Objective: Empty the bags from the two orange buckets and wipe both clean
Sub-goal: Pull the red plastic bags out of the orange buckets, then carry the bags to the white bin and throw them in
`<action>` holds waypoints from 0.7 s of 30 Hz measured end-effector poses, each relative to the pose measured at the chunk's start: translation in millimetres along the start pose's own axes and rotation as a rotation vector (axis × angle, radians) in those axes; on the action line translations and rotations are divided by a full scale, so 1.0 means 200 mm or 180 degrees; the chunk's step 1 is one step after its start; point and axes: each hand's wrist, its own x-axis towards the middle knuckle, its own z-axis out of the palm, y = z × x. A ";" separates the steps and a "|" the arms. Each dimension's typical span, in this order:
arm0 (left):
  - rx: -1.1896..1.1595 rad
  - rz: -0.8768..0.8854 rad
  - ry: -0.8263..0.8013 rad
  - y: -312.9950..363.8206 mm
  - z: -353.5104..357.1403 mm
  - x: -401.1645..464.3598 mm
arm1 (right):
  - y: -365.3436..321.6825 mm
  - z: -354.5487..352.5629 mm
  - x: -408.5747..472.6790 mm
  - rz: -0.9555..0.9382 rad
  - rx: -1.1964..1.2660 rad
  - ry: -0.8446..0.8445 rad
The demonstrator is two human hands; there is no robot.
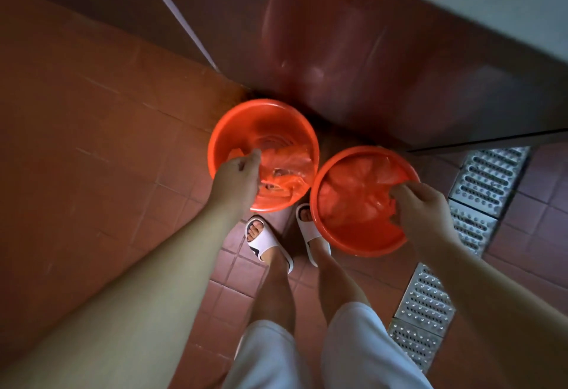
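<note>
Two orange buckets stand side by side on the red tiled floor in front of my feet. The left bucket (233, 118) holds a crumpled orange plastic bag (285, 167). My left hand (238, 181) reaches over its near rim with fingers closed on that bag. The right bucket (362, 242) is lined with another orange bag (353, 192). My right hand (422, 204) is over its right rim, pinching the bag's edge. Both buckets sit upright and nearly touch.
A dark red wall (353, 66) rises just behind the buckets. A metal drain grate (479, 198) runs along the floor at the right. My feet in white slides (267, 242) stand right below the buckets. Open tiled floor (92, 143) lies to the left.
</note>
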 end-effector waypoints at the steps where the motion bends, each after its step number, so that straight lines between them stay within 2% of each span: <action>1: -0.0041 0.0091 0.0056 0.08 -0.04 -0.06 | -0.08 -0.04 -0.06 -0.0098 0.0216 -0.0023; 5: -0.0388 0.0472 0.0037 0.35 -0.17 -0.29 | -0.44 -0.11 -0.33 -0.0467 0.1036 -0.0420; 10: -0.0847 0.0654 -0.0017 0.65 -0.29 -0.63 | -0.87 -0.14 -0.70 -0.0868 0.1346 -0.1084; 13: -0.0975 0.0794 0.0020 0.85 -0.38 -0.80 | -1.09 -0.17 -0.89 -0.1107 0.1312 -0.1221; 18: -0.1739 0.0956 0.0112 1.14 -0.58 -1.06 | -1.41 -0.24 -1.13 -0.1466 0.0994 -0.1294; 21: -0.1854 0.1078 0.0257 1.26 -0.72 -1.21 | -1.59 -0.25 -1.24 -0.1595 0.0884 -0.1454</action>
